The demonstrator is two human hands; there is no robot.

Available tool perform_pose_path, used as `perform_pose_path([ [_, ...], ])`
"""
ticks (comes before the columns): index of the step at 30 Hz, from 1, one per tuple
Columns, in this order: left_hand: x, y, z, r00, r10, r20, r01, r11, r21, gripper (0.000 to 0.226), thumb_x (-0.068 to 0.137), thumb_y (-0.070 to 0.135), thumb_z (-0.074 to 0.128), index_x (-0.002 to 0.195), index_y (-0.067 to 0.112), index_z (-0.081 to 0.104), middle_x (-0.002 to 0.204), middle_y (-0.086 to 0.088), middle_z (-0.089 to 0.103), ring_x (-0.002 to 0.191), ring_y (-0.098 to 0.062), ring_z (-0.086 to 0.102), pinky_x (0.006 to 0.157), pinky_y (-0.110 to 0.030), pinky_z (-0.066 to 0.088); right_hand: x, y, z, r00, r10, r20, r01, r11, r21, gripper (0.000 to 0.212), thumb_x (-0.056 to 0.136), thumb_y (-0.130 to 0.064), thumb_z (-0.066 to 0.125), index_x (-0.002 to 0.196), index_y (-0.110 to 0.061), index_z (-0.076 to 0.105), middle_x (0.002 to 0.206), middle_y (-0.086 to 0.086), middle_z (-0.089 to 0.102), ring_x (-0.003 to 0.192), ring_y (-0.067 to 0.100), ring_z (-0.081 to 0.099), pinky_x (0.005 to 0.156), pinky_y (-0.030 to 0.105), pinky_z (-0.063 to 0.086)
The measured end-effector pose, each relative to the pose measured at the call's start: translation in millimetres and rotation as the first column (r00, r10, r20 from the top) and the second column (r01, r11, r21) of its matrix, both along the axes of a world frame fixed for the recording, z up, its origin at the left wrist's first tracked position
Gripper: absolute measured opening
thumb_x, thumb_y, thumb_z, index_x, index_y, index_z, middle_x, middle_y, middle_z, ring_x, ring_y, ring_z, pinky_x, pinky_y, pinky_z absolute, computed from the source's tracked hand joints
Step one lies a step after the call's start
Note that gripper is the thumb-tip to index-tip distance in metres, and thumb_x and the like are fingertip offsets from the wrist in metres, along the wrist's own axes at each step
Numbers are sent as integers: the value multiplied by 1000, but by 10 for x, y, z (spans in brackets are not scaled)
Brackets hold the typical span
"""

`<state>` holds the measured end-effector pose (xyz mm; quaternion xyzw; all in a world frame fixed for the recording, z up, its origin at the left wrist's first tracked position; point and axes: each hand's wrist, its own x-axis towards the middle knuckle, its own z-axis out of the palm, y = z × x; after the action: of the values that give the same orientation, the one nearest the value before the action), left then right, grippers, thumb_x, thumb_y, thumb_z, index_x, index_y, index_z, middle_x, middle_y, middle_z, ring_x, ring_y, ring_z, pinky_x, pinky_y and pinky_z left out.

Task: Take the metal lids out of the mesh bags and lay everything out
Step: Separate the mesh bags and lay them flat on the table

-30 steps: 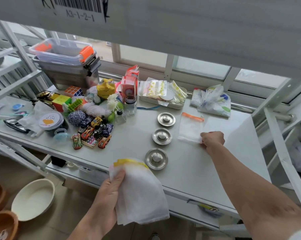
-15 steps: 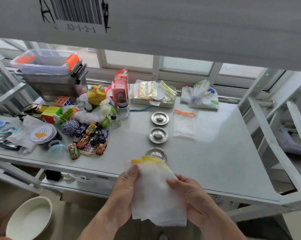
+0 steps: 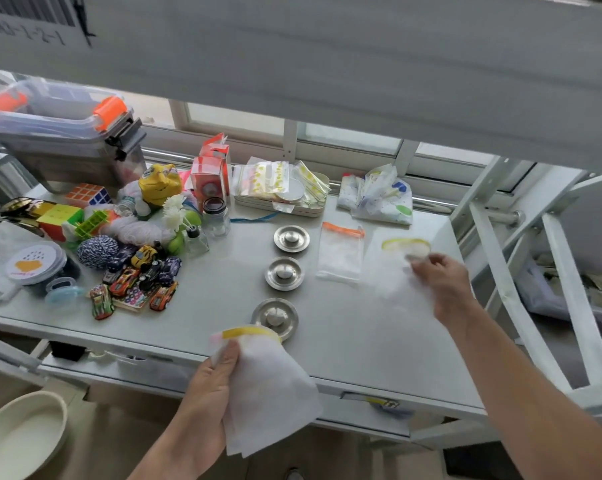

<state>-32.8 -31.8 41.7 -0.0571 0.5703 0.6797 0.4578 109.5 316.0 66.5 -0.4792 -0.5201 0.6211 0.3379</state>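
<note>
Half a second ago both hands held the bag bundle at the table's front edge; now the right hand [image 3: 441,282] has reached out over the table [image 3: 379,344], its fingers pinched on a yellow-topped bag [image 3: 396,268], blurred, just right of the orange-topped bag [image 3: 341,254] lying flat. The left hand [image 3: 206,393] grips the remaining white bags [image 3: 268,386] at the front edge, thumb on top. Three metal lids [image 3: 285,273] stand in a row left of the orange-topped bag, the nearest partly behind the held bags.
</note>
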Motion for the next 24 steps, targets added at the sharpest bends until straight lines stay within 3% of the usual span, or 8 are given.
perform_pose_path([
  [4, 96, 48, -63, 999, 48, -22, -49, 998, -31, 44, 97, 42, 52, 114, 7, 73, 98, -17, 82, 79, -28, 80, 71, -37, 63, -67, 662, -303, 969, -47, 243, 37, 998, 45, 33, 79, -6, 80, 105, -2, 61, 97, 16, 63, 62, 19, 65, 52, 26, 53],
  [7, 135, 68, -95, 995, 90, -44, -91, 995, -28, 45, 92, 45, 55, 111, 9, 73, 93, -15, 83, 77, -26, 80, 79, -36, 58, -35, 770, -586, 840, -170, 515, 145, 986, 88, 45, 74, -12, 81, 115, -4, 65, 107, 16, 67, 85, 29, 63, 72, 33, 52],
  [9, 144, 72, -109, 993, 108, -51, -109, 994, -19, 44, 92, 45, 54, 111, 9, 73, 93, -15, 83, 78, -26, 80, 80, -36, 58, -51, 738, -646, 816, -237, 527, 190, 971, 142, 39, 74, -10, 79, 111, -6, 67, 110, 17, 69, 97, 32, 65, 81, 31, 51],
  [12, 153, 77, -104, 991, 125, -51, -127, 991, -39, 48, 89, 46, 56, 113, 9, 73, 98, -18, 82, 81, -28, 80, 85, -39, 57, -116, 729, -628, 813, -274, 513, 222, 961, 162, 33, 78, -5, 74, 110, -5, 68, 112, 17, 69, 101, 32, 64, 78, 26, 46],
  [16, 192, 104, -100, 992, 112, -52, -115, 992, -57, 46, 95, 44, 54, 115, 8, 72, 99, -19, 82, 82, -29, 80, 85, -40, 57, -156, 807, -616, 784, -336, 522, 285, 942, 177, 30, 81, -2, 72, 111, -4, 69, 115, 17, 69, 103, 34, 65, 80, 29, 49],
  [21, 232, 120, -74, 995, 79, -67, -83, 995, -51, 45, 98, 42, 50, 111, 6, 73, 93, -17, 82, 78, -28, 80, 68, -33, 63, -200, 866, -625, 775, -329, 539, 286, 944, 165, 28, 82, -1, 70, 109, -5, 71, 116, 17, 69, 104, 34, 65, 81, 30, 50],
  [24, 228, 109, -33, 996, 73, -42, -74, 997, -29, 46, 97, 43, 52, 113, 6, 74, 98, -20, 81, 80, -30, 80, 67, -36, 64, -219, 825, -548, 763, -336, 553, 294, 941, 165, 29, 83, -7, 70, 111, -3, 67, 117, 18, 67, 98, 35, 65, 78, 30, 48],
])
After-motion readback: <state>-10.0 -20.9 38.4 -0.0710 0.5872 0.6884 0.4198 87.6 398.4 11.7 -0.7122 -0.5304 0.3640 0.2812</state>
